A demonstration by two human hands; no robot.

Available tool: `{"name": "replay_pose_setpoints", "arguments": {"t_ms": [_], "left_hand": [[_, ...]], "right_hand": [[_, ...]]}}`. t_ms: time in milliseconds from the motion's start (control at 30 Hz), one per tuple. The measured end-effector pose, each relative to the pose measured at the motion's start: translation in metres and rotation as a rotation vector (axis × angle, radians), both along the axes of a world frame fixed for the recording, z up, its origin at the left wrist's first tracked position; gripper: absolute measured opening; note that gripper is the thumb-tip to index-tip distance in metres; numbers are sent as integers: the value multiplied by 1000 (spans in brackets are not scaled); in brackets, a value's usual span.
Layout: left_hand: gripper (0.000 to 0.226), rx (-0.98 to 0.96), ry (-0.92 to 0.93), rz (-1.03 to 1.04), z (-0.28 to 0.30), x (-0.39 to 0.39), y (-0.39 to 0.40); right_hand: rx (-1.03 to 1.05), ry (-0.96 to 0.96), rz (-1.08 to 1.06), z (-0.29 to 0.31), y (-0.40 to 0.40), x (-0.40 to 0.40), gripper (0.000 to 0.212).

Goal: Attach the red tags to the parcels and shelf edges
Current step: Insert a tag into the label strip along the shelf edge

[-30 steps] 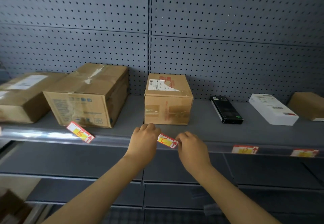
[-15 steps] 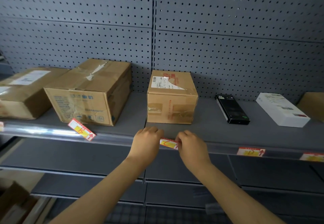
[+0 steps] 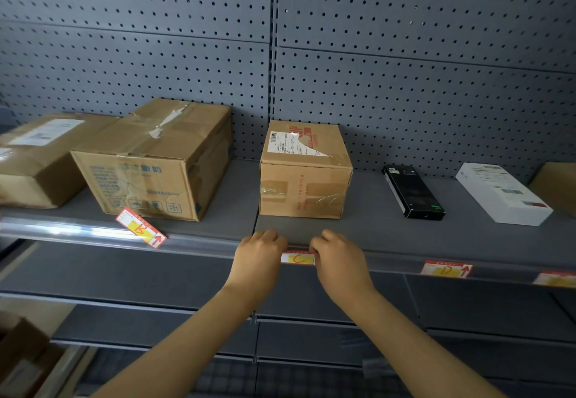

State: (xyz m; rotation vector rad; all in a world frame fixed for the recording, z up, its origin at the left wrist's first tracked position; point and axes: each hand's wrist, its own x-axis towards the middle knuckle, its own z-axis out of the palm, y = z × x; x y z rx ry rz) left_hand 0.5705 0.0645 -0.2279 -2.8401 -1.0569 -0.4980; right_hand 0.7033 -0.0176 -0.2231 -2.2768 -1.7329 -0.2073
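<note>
A red and yellow tag marked C [image 3: 297,258] lies flat against the shelf's front edge [image 3: 389,262], right below the small brown parcel [image 3: 305,176]. My left hand [image 3: 260,257] pinches the tag's left end and my right hand [image 3: 338,259] pinches its right end. A tag marked B [image 3: 141,231] sits tilted on the edge strip in front of the big brown parcel [image 3: 156,160]. A tag marked D [image 3: 446,270] and another tag [image 3: 554,279] sit level on the edge further right.
A flat brown parcel [image 3: 34,157] lies at far left, a black box [image 3: 413,191], a white box [image 3: 501,193] and another brown parcel [image 3: 558,185] to the right. Grey pegboard backs the shelf. Lower shelves run beneath; cardboard lies at bottom left.
The C tag has gone from tilted in front of the edge to level and flat against it. Both hands moved up to the edge with it.
</note>
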Motion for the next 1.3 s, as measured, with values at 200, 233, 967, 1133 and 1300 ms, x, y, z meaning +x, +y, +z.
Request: {"name": "replay_pose_setpoints", "arguments": {"t_ms": [200,233,967,1133,1300], "left_hand": [[42,29,-19,6,0,-5,-2],[42,30,-21,16,0,-9,-1],[25,-7,59,163,26,-217,107],[30,17,22,105,25,-254,141],[38,21,46,78,25,-260,159]], "right_hand": [[26,22,9,1,-2,-2,24],[35,28,17,2,-1,-6,25],[18,116,106,12,111,-199,18],[17,104,26,15,135,-238,11],[-18,90,-53,15,147,-251,15]]}}
